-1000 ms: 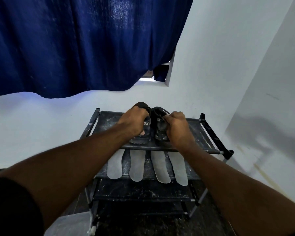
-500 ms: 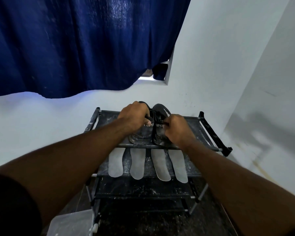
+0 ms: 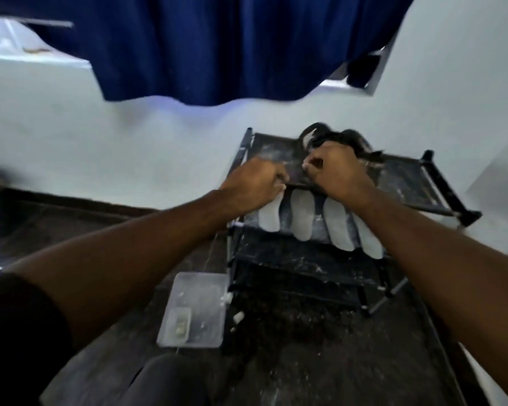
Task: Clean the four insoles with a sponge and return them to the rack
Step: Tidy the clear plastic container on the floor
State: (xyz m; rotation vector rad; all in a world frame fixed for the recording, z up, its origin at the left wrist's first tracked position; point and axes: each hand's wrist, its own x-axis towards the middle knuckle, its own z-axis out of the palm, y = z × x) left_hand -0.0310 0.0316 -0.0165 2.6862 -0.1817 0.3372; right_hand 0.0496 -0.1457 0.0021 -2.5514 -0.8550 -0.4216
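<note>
Four grey insoles lie side by side on the second shelf of the black rack (image 3: 440, 200): the leftmost insole (image 3: 269, 216), a second insole (image 3: 302, 219), a third insole (image 3: 338, 228) and the rightmost insole (image 3: 368, 240), partly under my right forearm. A pair of black shoes (image 3: 329, 136) stands at the back of the top shelf. My right hand (image 3: 339, 174) is closed at the shoes' heels. My left hand (image 3: 254, 186) is curled at the top shelf's front bar, just above the leftmost insole; blur hides whether it grips anything.
A clear plastic tub (image 3: 200, 306) sits on the dark floor left of the rack, with a small pale sponge-like piece (image 3: 180, 323) in one corner. White walls stand behind and right of the rack. A blue curtain (image 3: 217, 45) hangs above.
The view has swung left and down, revealing the tub. My left hand has come off the shoes to the front bar above the leftmost insole. The shoes now sit further back.
</note>
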